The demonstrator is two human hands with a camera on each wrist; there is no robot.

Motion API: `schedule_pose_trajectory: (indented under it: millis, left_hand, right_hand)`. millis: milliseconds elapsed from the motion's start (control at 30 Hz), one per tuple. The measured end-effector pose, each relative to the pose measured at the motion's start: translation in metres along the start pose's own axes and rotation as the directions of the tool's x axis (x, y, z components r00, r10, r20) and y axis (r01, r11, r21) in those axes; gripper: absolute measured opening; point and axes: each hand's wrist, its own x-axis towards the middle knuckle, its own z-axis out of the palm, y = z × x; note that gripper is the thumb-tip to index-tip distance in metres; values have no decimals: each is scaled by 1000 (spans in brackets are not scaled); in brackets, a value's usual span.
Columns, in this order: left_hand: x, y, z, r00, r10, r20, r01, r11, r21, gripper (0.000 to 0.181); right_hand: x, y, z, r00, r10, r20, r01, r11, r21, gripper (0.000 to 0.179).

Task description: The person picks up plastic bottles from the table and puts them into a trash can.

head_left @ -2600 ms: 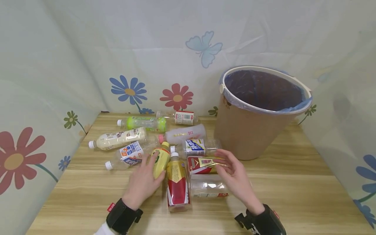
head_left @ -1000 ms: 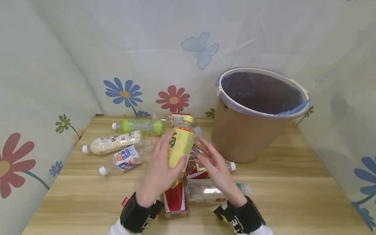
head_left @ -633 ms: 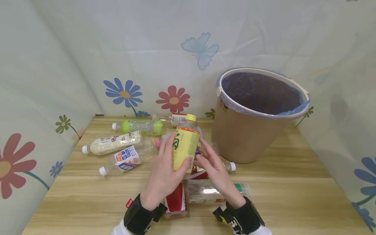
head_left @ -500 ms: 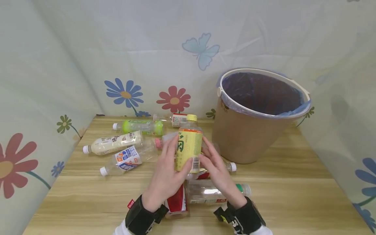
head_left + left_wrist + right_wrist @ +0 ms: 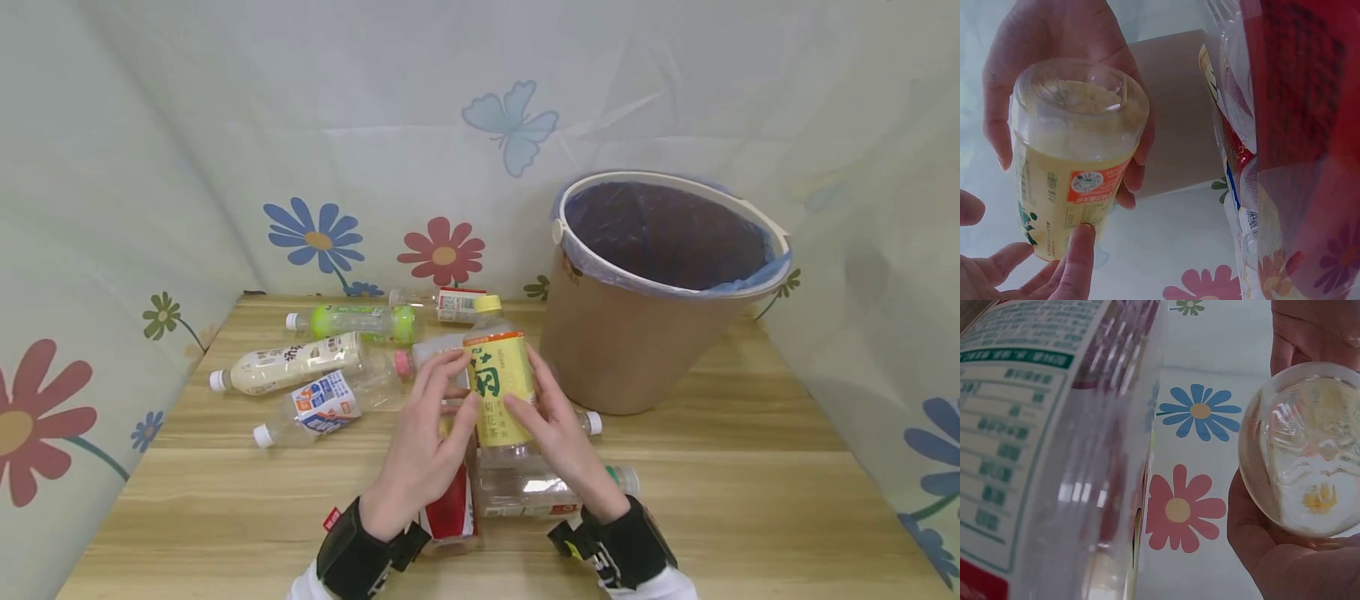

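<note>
My right hand grips a yellow-labelled chrysanthemum tea bottle, thumb across its front and fingers round its far right side. The bottle stands nearly upright above the table, its yellow cap on top. At its left side is my left hand; the left wrist view shows a fingertip at the bottle's label and the thumb apart from it. Below the hands lie a red-and-gold-labelled bottle and a clear bottle with a green cap. The right wrist view shows the held bottle's clear base.
A tall brown bin lined with a blue bag stands at the back right. Several bottles lie to the left and behind, among them a cream-labelled one, a blue-and-orange-labelled one and a green-labelled one.
My left hand picked the yellow-labelled bottle up off the table and brought it right to my right hand. The bottle has turned upright, and my right hand now grips it while the left has loosened.
</note>
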Motion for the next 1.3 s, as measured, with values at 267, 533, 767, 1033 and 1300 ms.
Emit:
schedule_pose_trajectory:
  millis: [267,533,767,1033,1300]
  left_hand:
    - [1,-3,-2,1000,10,-17,-9,999,45,38]
    - [1,-4,-1,1000,22,7,-22,995,95,39]
    - [2,-7,-4,999,38,-25,-34,988,153,41]
    - [8,-6,-5,997,68,-45,-56,971,232,43]
    - [8,-4,-4,997,65,-51,-50,966,255,45]
  right_hand:
    - [-1,1,0,998,60,-29,-62,995,-77,73]
    - [-4,2,-2,999,44,-26,-45,996,-71,71]
    - [1,-5,-6,999,27,-45,-30,996,-83,71]
    - [17,-40,-21,997,-20,-71,4,973,-230,70]
    - [38,-99,-35,991,-93,-96,60,952,-300,68]
